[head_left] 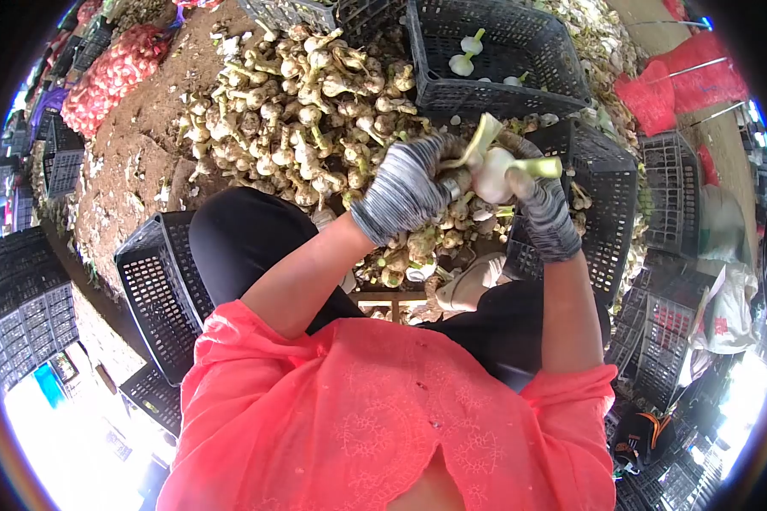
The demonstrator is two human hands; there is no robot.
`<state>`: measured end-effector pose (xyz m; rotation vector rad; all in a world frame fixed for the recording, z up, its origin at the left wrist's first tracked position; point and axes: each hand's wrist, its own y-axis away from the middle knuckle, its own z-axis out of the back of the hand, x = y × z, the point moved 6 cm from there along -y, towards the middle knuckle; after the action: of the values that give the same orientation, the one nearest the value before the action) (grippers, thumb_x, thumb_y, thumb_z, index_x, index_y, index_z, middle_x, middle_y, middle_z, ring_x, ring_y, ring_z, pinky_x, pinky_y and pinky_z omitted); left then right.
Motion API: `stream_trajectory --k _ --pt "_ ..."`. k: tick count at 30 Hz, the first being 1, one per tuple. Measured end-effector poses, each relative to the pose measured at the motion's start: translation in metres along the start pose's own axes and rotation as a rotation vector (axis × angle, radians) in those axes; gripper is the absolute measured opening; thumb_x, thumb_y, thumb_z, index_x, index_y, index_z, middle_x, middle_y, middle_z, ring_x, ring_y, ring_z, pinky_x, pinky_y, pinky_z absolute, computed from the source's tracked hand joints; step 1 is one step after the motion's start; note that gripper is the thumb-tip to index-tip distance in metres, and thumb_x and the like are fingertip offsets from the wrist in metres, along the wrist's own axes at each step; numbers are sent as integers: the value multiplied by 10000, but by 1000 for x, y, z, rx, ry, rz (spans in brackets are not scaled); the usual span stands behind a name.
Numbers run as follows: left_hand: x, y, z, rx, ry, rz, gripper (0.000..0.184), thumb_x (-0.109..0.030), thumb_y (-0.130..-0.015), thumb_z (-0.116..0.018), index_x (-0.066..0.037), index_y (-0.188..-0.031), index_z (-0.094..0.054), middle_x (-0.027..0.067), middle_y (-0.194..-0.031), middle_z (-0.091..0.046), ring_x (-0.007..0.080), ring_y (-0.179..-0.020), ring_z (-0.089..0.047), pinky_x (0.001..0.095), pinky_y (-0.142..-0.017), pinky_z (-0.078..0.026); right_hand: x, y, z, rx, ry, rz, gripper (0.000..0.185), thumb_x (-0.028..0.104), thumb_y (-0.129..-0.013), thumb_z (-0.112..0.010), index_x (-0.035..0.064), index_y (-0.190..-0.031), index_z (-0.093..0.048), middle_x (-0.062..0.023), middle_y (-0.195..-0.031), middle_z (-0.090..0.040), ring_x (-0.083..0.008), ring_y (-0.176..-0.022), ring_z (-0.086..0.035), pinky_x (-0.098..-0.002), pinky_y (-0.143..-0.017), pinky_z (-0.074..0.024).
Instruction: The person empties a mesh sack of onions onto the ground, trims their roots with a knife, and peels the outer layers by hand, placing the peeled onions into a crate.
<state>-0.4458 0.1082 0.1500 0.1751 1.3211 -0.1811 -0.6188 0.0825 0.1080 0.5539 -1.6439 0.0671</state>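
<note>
Both my hands wear striped grey gloves with dark fingertips and meet above the garlic heap. My right hand (547, 204) grips a clean white garlic bulb (491, 179) with its cut green stem pointing right. My left hand (409, 187) is closed at the bulb's left side, its thumb near the white skin. A pale green stem piece (484, 139) sticks up between the hands; whether it belongs to a second bulb or is peeled from this one, I cannot tell. Below and beyond lies a heap of unpeeled, stemmed garlic (290, 119).
A black crate (503, 95) with a few white bulbs stands at the back. Another black crate (601, 196) is by my right hand, a third (158, 281) by my left knee. A red net sack (115, 81) of garlic lies far left, red netting (686, 85) far right.
</note>
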Motion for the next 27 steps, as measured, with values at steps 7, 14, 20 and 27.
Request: stream_trajectory --k 7,14,20,27 --pt "28 -18 24 -216 35 5 279 -52 -708 -590 17 -970 -523 99 -858 -598 145 -729 -565 260 -680 -463 29 13 -23 -60 -273 67 476 214 -642 -625 -43 -1025 -509 -152 -962 -568 -206 -827 -582 -290 -716 -492" --pt "31 -16 8 -83 -385 137 310 -165 -684 -586 -43 -965 -542 183 -831 -585 306 -805 -565 337 -698 -454 37 10 -16 25 -758 118 514 211 -637 -586 -54 -1064 -478 -215 -1100 -485 -327 -1062 -441 -420 -859 -414" --pt "42 -9 -25 241 -532 150 383 -209 -661 -582 -45 -1005 -537 182 -828 -587 287 -768 -571 334 -686 -450 15 8 15 -190 -1027 -6 398 228 -729 -500 -66 -998 -498 -245 -1092 -475 -394 -1058 -420 -483 -848 -402" --pt "39 11 -39 540 -194 169 453 -197 -607 -607 29 -992 -526 196 -815 -581 239 -740 -572 303 -696 -434 -5 4 69 -698 -695 -107 401 359 -795 -464 21 -1011 -478 -164 -986 -521 -313 -904 -513 -504 -714 -455"
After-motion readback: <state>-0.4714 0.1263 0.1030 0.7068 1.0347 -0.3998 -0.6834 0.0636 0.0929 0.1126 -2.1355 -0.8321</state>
